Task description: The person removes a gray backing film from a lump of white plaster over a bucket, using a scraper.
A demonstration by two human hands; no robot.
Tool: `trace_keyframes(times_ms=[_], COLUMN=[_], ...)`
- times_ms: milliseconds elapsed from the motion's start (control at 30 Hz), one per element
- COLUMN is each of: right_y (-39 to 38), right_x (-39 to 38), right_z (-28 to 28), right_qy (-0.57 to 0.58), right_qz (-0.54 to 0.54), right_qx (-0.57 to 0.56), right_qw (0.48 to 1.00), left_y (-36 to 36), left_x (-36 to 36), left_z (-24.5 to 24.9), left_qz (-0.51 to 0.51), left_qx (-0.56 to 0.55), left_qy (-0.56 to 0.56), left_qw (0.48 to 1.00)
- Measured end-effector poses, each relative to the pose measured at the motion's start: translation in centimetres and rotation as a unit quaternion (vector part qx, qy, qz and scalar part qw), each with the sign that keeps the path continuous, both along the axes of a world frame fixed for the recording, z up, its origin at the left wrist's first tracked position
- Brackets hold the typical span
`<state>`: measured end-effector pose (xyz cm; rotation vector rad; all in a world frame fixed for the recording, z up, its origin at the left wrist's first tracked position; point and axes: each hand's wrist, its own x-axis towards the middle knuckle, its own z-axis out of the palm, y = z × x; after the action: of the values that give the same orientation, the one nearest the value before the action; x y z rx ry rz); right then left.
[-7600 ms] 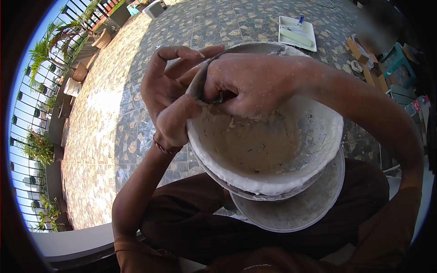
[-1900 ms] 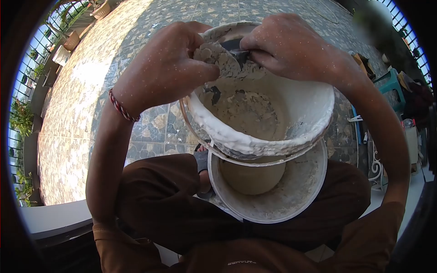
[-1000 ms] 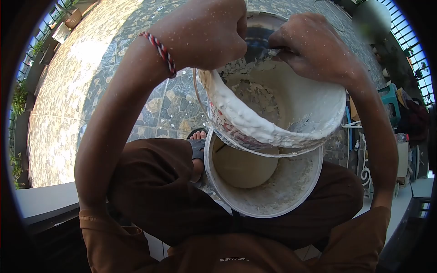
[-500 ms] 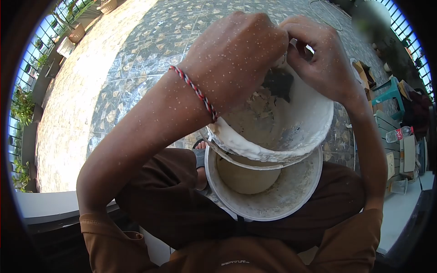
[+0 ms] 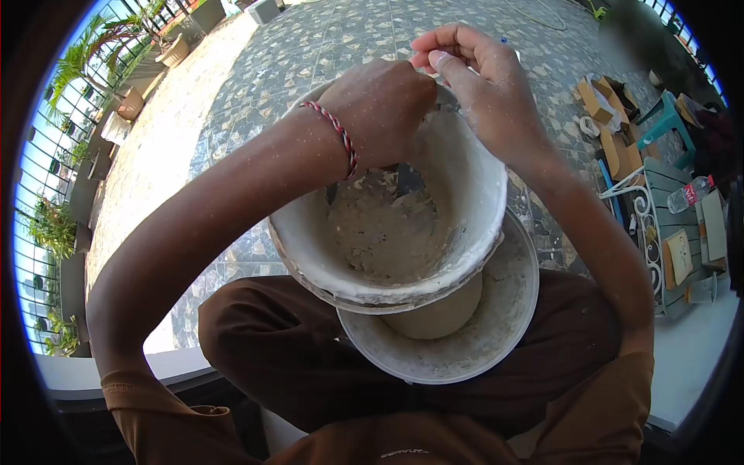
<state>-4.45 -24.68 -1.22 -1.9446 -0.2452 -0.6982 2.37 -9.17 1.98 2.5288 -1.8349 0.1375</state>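
A white bucket (image 5: 465, 267) with a thick, whitish crusted rim is in front of me. Inside, its floor (image 5: 380, 229) is grimy, with flakes and dark patches. Over its far side my left hand (image 5: 380, 108) is closed in a fist; the fingertips and whatever they hold are hidden. A red, black and white braided cord circles that wrist. Just right of it and higher, my right hand (image 5: 488, 85) has loosely bent fingers, the thumb apart from them, with nothing visible in it. Below and partly behind the first, a second bucket (image 5: 511, 325) sits between my legs, pale material (image 5: 434, 314) inside.
At right, a slatted bench (image 5: 663, 186) bears a plastic bottle (image 5: 690, 194), a clear cup (image 5: 701, 291) and boxes. Beyond it are cardboard boxes (image 5: 612, 147) and a green stool (image 5: 670, 124). Potted plants (image 5: 132, 105) line the fence at left. Patterned tiles (image 5: 349, 39) cover the floor.
The upper bucket has shifted left and its opening faces me more fully. My left hand moved left and down. My right hand has come apart from it, its fingers loosened. The view has shifted.
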Motion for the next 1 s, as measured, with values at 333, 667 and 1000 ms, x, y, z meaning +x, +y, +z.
trace_keyframes(times_ms=[333, 667, 1000], right_y=[0.9, -0.9, 1.4], right_x=[1.4, 1.7, 0.6], right_z=[1.6, 0.7, 2.3], right_qy=[0.038, 0.116, 0.145], right_qz=[0.034, 0.059, -0.02], right_qx=[-0.019, -0.001, 0.029], right_qw=[0.999, 0.992, 0.989], left_y=[0.6, 0.5, 1.4], left_x=[2.1, 2.5, 0.1], left_z=[-0.8, -0.8, 2.4], left_qz=[-0.055, -0.114, -0.036], left_qx=[-0.094, -0.051, 0.096], left_qy=[0.056, 0.084, 0.158], left_qw=[0.993, 0.989, 0.982])
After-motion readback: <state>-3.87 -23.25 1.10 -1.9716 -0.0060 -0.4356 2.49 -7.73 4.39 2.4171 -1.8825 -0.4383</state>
